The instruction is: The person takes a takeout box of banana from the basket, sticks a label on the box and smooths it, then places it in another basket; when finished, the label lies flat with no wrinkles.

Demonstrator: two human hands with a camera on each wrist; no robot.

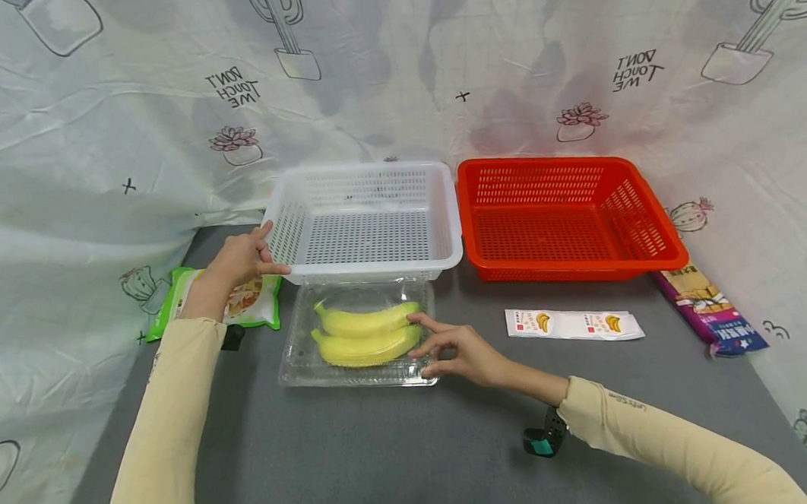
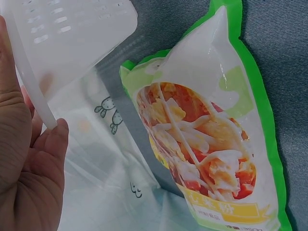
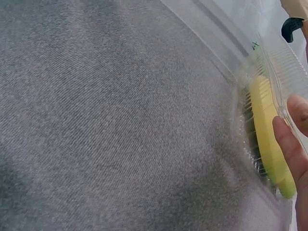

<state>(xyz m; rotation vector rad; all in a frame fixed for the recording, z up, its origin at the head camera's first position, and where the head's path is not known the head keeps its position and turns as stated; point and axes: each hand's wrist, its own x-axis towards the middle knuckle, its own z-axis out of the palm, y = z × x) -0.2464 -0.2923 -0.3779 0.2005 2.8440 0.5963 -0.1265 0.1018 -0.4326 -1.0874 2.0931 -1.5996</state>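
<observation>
My left hand (image 1: pixel 238 258) grips the left rim of the white plastic basket (image 1: pixel 377 268), thumb and fingers on either side of the edge in the left wrist view. In front of that basket lies a clear plastic box (image 1: pixel 300 371) with two yellow bananas (image 1: pixel 367 345) side by side inside. My right hand (image 1: pixel 459 348) is at the box's right side, fingers bent over its edge. The right wrist view has thumb and finger against the clear lid edge (image 3: pixel 276 91), with a banana (image 3: pixel 264 125) showing beneath the plastic.
A green-edged food packet (image 1: pixel 252 302) lies under my left forearm. Right of the white basket stands a red basket (image 1: pixel 582 269). Before it lies a white strip with banana pictures (image 1: pixel 575 324). A purple packet (image 1: pixel 711 308) sits far right. Printed cloth (image 1: pixel 395 92) hangs behind.
</observation>
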